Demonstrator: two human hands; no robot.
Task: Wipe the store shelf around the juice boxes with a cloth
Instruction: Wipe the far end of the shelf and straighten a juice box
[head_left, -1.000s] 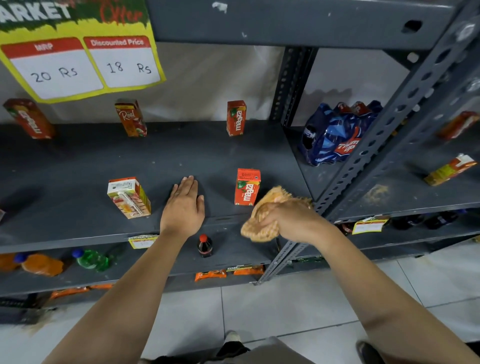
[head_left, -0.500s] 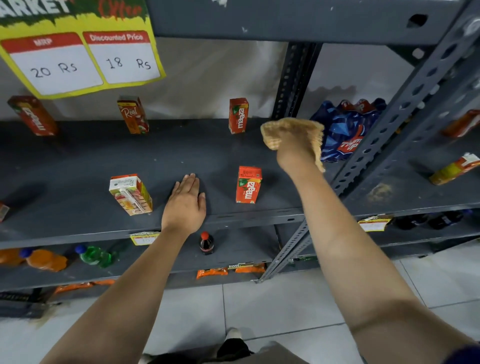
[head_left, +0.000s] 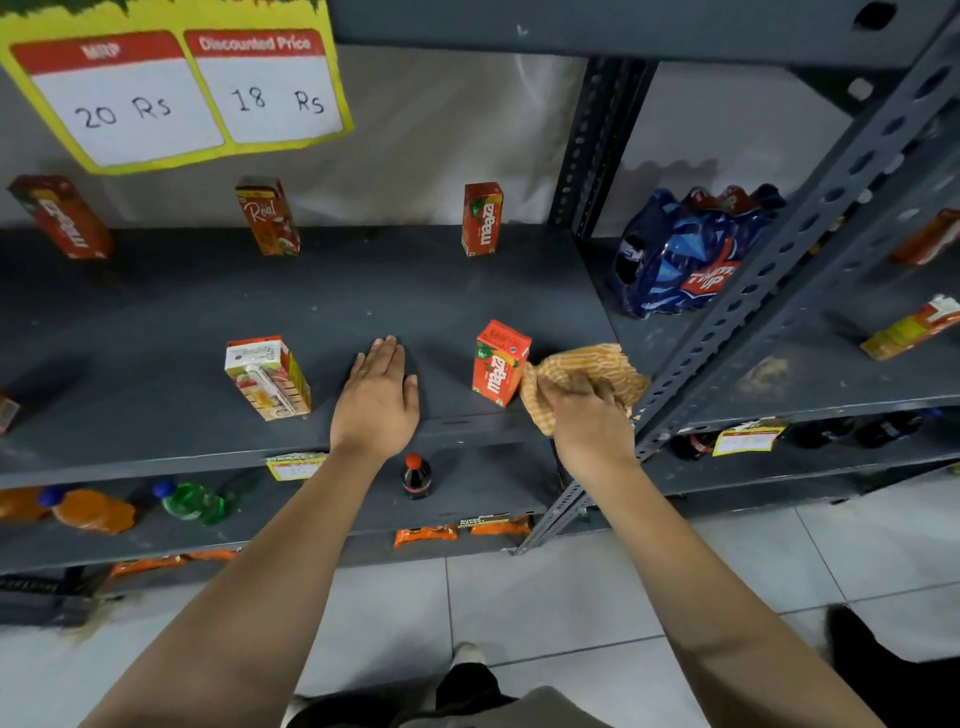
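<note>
Gripping bunched orange checked cloth (head_left: 587, 376), right hand (head_left: 589, 421) sits just right of front Maaza box (head_left: 498, 364), cloth touching box; left hand (head_left: 376, 402) flat, fingers together, on shelf (head_left: 156, 332) left of box.

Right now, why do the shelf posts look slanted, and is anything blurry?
Head view: the wide-angle lens bends the upright shelf post into a slant toward the edges. The price sign lettering is soft. The cloth in the right hand is slightly smeared; the left hand looks sharp.
</note>
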